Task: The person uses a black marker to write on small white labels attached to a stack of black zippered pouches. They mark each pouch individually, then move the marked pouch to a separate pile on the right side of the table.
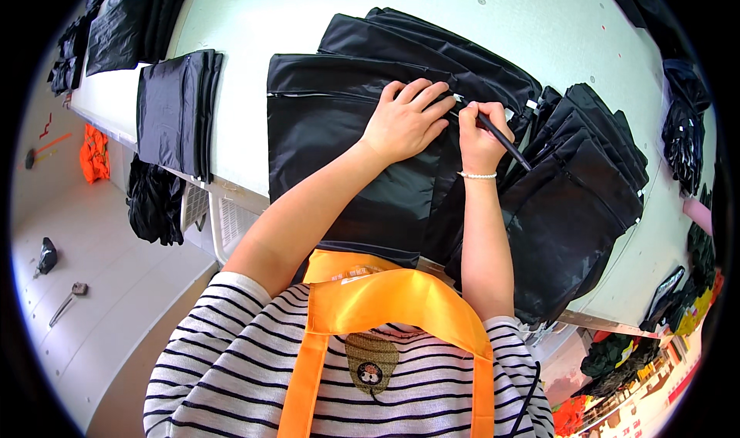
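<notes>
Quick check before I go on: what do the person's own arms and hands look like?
The left hand and right hand are ungloved. A white beaded bracelet circles the right wrist. Both forearms are bare; the sleeves are white with thin black stripes.

Black fabric (347, 199), black-striped white shirt (223, 368)

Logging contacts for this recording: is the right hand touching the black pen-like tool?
Touching. The head view shows the right hand gripping the black pen-like tool, whose shaft slants out past the hand.
</notes>
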`<action>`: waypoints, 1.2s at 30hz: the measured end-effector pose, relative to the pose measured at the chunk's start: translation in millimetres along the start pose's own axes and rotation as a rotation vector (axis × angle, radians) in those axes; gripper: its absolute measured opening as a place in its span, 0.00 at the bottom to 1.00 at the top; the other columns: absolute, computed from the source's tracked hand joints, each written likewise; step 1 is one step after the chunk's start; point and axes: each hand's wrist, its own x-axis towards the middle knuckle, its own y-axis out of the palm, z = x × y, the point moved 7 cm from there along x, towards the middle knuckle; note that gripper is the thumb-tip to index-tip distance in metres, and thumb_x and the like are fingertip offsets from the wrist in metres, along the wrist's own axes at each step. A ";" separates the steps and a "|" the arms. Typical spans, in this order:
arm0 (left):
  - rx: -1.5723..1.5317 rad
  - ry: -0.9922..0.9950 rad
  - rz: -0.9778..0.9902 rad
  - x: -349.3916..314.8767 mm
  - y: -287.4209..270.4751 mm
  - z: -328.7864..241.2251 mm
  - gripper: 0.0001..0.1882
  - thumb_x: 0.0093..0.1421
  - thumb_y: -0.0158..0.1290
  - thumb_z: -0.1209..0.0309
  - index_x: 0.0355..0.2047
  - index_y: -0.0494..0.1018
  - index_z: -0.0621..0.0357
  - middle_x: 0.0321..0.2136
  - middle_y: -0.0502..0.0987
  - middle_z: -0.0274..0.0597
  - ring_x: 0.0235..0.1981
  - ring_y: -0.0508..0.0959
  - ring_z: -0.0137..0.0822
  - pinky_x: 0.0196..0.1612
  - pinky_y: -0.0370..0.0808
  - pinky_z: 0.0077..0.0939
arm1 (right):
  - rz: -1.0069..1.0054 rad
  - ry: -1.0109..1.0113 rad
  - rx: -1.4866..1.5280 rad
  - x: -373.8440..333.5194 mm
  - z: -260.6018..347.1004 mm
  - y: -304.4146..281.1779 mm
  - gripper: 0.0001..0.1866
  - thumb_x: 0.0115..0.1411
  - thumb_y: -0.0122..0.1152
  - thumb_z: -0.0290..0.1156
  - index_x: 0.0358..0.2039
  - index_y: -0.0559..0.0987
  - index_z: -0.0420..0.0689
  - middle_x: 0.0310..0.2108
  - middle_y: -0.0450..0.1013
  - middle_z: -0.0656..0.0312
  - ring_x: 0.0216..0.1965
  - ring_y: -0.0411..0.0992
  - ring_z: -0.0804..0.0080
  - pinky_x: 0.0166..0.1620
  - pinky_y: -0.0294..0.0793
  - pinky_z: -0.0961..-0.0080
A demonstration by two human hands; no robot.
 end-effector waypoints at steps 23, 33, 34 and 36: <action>-0.074 -0.069 -0.143 0.5 -11.5 7.5 0.24 0.60 0.54 0.59 0.56 0.70 0.46 0.60 0.66 0.36 0.61 0.64 0.40 0.61 0.57 0.43 | -0.035 0.156 0.245 -1.6 -16.9 -7.1 0.04 0.59 0.61 0.24 0.30 0.74 0.40 0.19 0.72 0.67 0.21 0.69 0.83 0.26 0.68 0.86; -0.209 -0.171 -0.491 -6.8 -38.9 29.8 0.13 0.48 0.55 0.78 0.35 0.72 0.52 0.39 0.72 0.39 0.48 0.70 0.45 0.62 0.55 0.50 | 0.238 0.054 -0.186 -75.5 69.0 -20.3 0.14 0.55 0.64 0.22 0.39 0.68 0.40 0.39 0.74 0.47 0.34 0.75 0.51 0.38 0.74 0.65; -0.286 -0.125 -0.555 -2.7 -53.5 20.4 0.15 0.46 0.54 0.82 0.35 0.71 0.53 0.37 0.72 0.41 0.47 0.70 0.45 0.61 0.56 0.48 | 0.246 0.136 -0.184 -90.9 65.8 -24.4 0.15 0.54 0.62 0.19 0.38 0.67 0.40 0.39 0.73 0.46 0.34 0.75 0.50 0.39 0.74 0.64; -0.342 -0.064 -0.646 3.6 -89.0 -5.6 0.20 0.44 0.53 0.85 0.39 0.71 0.55 0.41 0.73 0.43 0.47 0.70 0.46 0.60 0.60 0.39 | 0.174 0.279 -0.023 -107.7 62.9 -40.3 0.15 0.52 0.53 0.10 0.38 0.66 0.39 0.38 0.72 0.45 0.35 0.76 0.51 0.40 0.75 0.66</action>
